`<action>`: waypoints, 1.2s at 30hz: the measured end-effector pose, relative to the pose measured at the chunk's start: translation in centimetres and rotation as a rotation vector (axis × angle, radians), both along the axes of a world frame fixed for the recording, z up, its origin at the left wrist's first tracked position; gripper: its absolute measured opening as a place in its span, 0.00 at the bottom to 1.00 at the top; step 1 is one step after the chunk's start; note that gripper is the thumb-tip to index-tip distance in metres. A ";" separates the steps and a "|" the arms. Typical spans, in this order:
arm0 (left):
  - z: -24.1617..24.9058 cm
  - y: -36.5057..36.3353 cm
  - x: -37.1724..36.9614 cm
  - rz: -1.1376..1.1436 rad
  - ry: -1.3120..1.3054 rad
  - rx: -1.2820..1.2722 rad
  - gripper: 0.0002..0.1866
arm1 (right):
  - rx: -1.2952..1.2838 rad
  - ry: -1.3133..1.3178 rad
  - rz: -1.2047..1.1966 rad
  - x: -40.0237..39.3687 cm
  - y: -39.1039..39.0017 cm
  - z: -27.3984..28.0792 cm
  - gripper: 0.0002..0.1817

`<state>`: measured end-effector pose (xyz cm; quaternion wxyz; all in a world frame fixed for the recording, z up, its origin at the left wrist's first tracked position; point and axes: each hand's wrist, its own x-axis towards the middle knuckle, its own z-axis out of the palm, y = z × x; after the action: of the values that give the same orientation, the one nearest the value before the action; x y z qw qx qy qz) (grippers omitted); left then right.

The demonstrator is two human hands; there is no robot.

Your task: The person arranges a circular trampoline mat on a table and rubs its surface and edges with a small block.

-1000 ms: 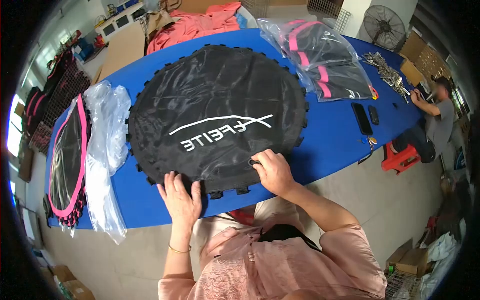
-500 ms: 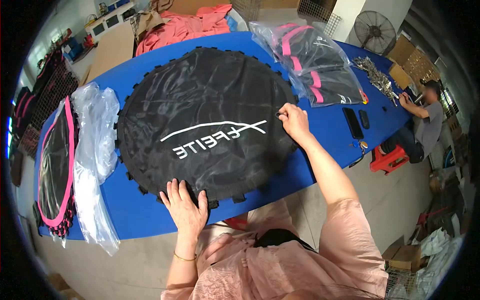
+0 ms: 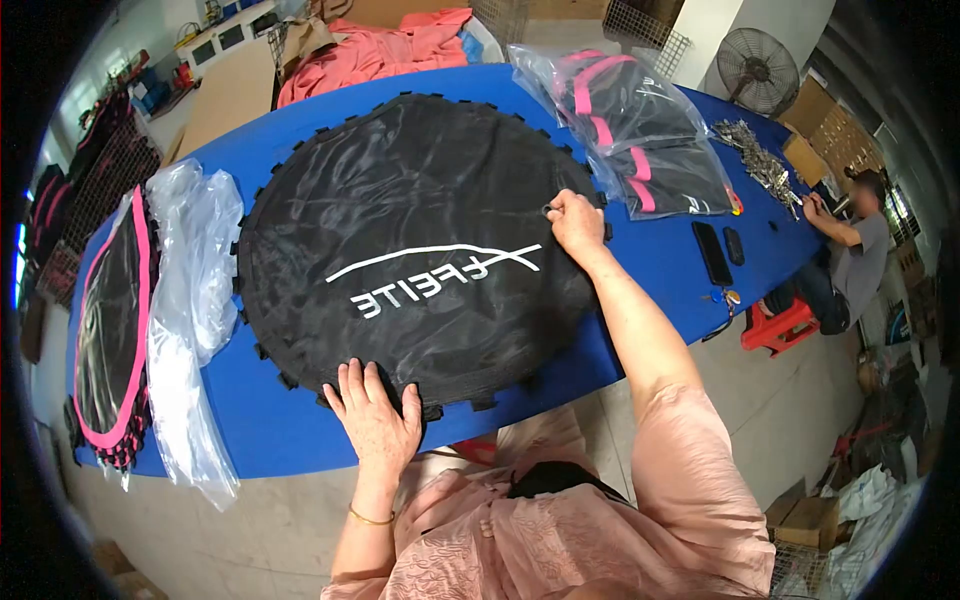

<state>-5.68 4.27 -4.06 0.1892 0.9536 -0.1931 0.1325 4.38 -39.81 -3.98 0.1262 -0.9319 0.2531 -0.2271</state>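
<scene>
A round black trampoline mat [image 3: 420, 200] with white lettering and webbing loops around its rim lies flat on the blue table [image 3: 660, 290]. My left hand [image 3: 375, 415] presses flat on the mat's near edge, fingers spread. Farther off, my right hand [image 3: 575, 222] is closed on a small black object at the mat's right rim; what the object is cannot be made out.
Clear plastic bags [image 3: 195, 300] and a pink-trimmed black mat [image 3: 110, 320] lie at the left. Bagged black-and-pink mats [image 3: 650, 130] sit at the far right, near a phone [image 3: 712, 252] and a heap of metal springs [image 3: 760, 150]. Another person [image 3: 850, 240] sits at the table's right end.
My right hand moved from the mat's near edge out along its right rim, still closed on the small object. My left hand stayed pressed on the near edge.
</scene>
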 end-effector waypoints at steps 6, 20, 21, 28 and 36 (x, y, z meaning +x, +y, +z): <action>0.0 -0.1 -0.1 -0.002 0.004 -0.003 0.36 | -0.069 0.038 -0.108 0.3 -1.1 0.0 0.11; -0.3 -0.2 0.0 -0.011 0.013 0.029 0.38 | -0.003 0.020 0.212 6.6 11.8 0.0 0.08; -0.3 -0.1 0.0 -0.003 0.012 0.031 0.38 | 0.011 0.015 0.232 7.1 12.8 0.0 0.08; -0.3 0.0 0.0 -0.028 0.011 0.035 0.38 | 0.035 -0.032 0.436 9.7 18.8 -0.7 0.09; -0.3 -0.1 0.0 -0.014 -0.017 0.003 0.35 | 0.103 -0.071 0.635 9.1 21.7 -0.4 0.09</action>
<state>-5.67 4.13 -4.40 0.1871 0.9513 -0.2017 0.1390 13.53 -18.11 -4.35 0.2466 -0.9481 -0.0435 -0.1958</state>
